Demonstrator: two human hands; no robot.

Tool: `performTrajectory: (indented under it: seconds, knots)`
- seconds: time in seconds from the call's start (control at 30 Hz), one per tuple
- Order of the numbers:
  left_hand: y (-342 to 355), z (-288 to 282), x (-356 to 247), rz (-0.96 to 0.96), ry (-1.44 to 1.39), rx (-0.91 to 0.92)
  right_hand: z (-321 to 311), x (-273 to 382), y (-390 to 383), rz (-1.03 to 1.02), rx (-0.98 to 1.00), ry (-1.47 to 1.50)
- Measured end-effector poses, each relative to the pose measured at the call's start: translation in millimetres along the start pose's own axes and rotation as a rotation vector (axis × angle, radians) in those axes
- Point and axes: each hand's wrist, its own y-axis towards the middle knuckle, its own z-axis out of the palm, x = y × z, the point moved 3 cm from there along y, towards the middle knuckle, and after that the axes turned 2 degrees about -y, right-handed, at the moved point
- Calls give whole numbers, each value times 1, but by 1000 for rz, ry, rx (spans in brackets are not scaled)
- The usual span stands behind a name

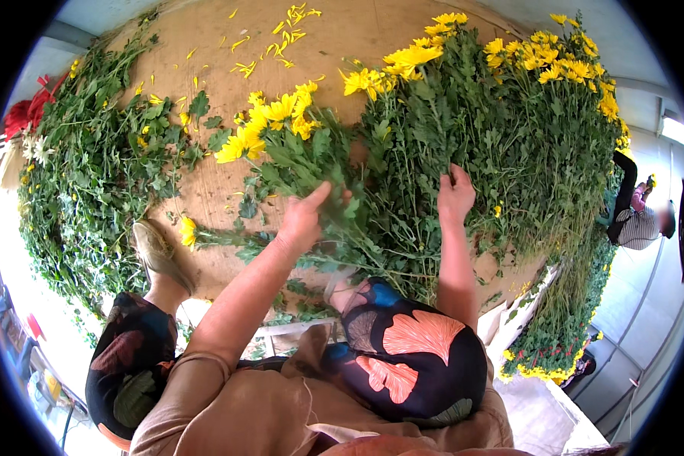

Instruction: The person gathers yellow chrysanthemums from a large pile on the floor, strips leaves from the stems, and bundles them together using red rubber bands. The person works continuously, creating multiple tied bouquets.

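My left hand [304,216] is closed around the stems of a bunch of yellow chrysanthemums [281,114], whose heads point up and to the left. Leaves hide most of its fingers, and the stems below blur a little. To the right, my right hand [456,196] pinches a leafy chrysanthemum stem [442,144] at the near side of a thick heap of cut chrysanthemums [501,152]. One loose chrysanthemum [188,232] lies left of my left forearm, its stem running right under that arm.
Stripped leaves and stems [106,167] pile up along the left. Yellow petals [281,38] are scattered over the brown board [342,45] at the far side. My shoe [159,251] rests on the board's near left. Further right, another person [642,224] holds a yellow flower.
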Motion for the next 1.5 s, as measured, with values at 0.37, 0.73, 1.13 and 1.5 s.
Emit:
performTrajectory:
  seconds: [0.37, 0.73, 1.13, 1.5]
  knots:
    - [6, 10, -1, 13, -17, -36, -56, 102, -34, -12, 183, 488]
    - [5, 11, -1, 14, -47, -64, -9, 130, -127, -190, 256, 475]
    - [1, 28, -6, -76, -121, 113, -50, 158, -104, -388, 375, 521]
    - [-22, 149, -24, 193, 6, 184, 11, 135, -159, -615, 691, -115]
